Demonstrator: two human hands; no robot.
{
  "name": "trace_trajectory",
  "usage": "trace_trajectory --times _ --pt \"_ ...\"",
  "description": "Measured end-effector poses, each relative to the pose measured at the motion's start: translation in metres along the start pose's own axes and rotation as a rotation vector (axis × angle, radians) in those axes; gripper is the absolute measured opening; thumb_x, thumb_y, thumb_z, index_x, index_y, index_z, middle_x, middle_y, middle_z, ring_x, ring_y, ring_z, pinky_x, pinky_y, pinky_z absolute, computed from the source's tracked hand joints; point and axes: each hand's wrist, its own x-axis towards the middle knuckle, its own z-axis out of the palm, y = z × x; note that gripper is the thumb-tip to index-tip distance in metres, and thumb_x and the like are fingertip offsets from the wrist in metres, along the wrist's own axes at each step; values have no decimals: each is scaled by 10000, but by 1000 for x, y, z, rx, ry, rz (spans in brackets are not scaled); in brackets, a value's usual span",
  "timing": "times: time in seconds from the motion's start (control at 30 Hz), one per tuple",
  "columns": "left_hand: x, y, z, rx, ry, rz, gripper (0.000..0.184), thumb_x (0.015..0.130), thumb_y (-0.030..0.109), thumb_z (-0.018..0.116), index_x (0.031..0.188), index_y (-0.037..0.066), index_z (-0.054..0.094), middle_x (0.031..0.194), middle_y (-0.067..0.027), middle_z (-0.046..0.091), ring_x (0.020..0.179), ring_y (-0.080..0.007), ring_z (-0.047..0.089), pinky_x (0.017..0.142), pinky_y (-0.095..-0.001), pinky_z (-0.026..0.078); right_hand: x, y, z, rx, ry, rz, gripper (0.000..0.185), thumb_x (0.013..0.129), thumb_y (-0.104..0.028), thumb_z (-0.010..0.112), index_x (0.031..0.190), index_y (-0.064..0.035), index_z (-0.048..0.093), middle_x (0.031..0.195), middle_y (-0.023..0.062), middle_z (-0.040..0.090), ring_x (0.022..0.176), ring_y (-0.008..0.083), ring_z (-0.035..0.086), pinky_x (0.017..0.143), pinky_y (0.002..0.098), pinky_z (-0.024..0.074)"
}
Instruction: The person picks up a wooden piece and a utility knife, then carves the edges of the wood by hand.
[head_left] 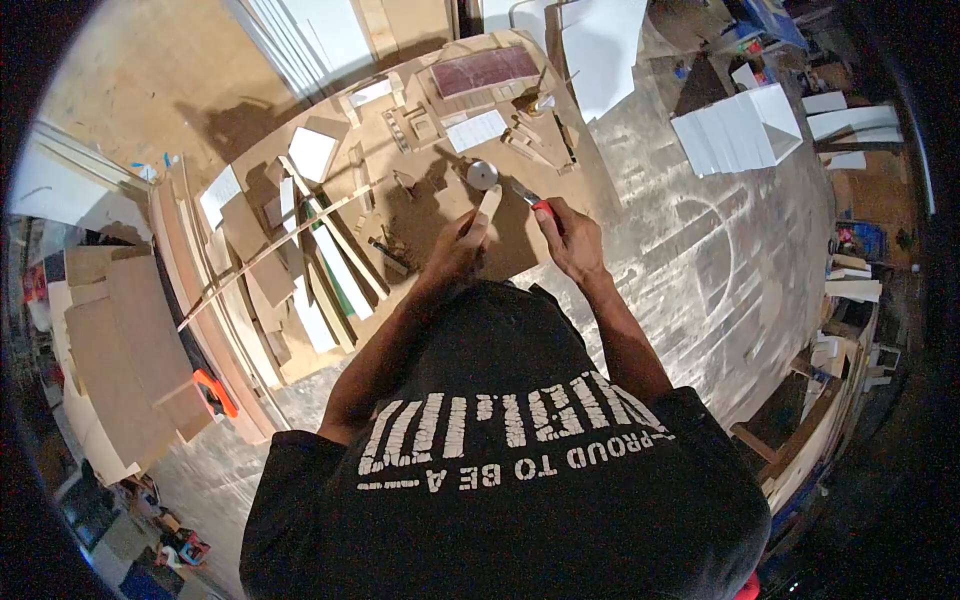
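Observation:
My left hand (462,245) is closed around a small pale piece of wood (490,203), whose rounded end points away from me. Just beyond that end is a round grey disc (482,175) with a dark centre; whether the wood touches it I cannot tell. In my right hand (574,242) is a red-handled utility knife (541,207). Its blade points up and left towards the disc, apart from the wood. Both hands are over the near edge of the brown workbench (590,160).
Wood strips (335,255) and offcuts cover the bench's left side. A dark red panel (485,72), a white sheet (476,131) and small wooden parts lie towards the back. An orange-handled saw (215,393) is at the lower left. White panels (738,130) stand on the right.

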Motion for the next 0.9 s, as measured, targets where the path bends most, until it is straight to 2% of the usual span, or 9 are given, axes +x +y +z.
trace_trajectory --times 0.07,0.1,0.17,0.23,0.3,0.37,0.47,0.7,0.9 --pt "10 -12 -7 88 -4 115 221 987 285 578 954 66 576 749 18 532 600 -88 487 541 -267 410 -5 -13 -4 58 -28 -23 377 987 -444 546 1069 -89 641 822 168 698 740 353 698 652 445 543" --pt "10 -10 -6 135 -10 172 227 989 292 567 936 72 561 740 18 520 597 -89 482 542 -265 409 -7 -13 1 -13 -49 -58 379 979 -444 564 1098 -95 649 827 166 701 731 353 696 645 442 544" --pt "4 -11 2 151 51 227 223 983 298 562 938 79 556 733 23 505 595 -84 472 535 -262 394 -12 -15 12 -17 -29 -123 353 990 -412 568 1051 -73 647 787 170 682 694 355 681 614 436 524" --pt "1 -9 2 100 27 189 214 975 294 566 962 80 563 731 25 498 594 -82 464 529 -260 381 -12 -19 17 -35 -34 -158 368 991 -413 570 1010 -52 642 765 176 673 676 364 673 598 439 516" --pt "2 -4 -8 -15 -90 59 210 967 281 579 1009 76 582 735 24 500 595 -83 457 524 -259 369 -12 -21 19 -43 -36 -147 371 989 -416 570 995 -52 638 767 173 674 680 365 674 598 441 517" --pt "-1 -3 -4 113 -44 232 221 967 280 590 1036 71 599 739 23 503 598 -84 453 522 -254 363 -11 -20 20 -59 -37 -159 370 988 -418 570 983 -53 635 771 167 676 683 365 675 597 443 518" --pt "-20 16 6 227 9 359 241 970 290 600 1065 69 614 735 26 499 600 -80 449 515 -249 362 -10 -18 20 -92 -34 -197 357 987 -409 572 969 -58 633 780 155 678 685 363 675 593 447 518" --pt "-3 -5 -1 109 52 213 259 976 303 617 1070 62 640 679 42 490 547 -61 451 466 -247 361 -10 -19 21 -117 -15 -219 287 978 -353 596 957 -69 627 794 141 683 686 358 677 583 440 526" --pt "4 -9 -3 227 74 349 257 966 298 638 1062 60 657 642 52 481 511 -54 431 455 -246 348 -9 -27 16 -179 -16 -198 310 983 -385 575 947 -80 621 804 132 684 692 362 677 592 451 527"
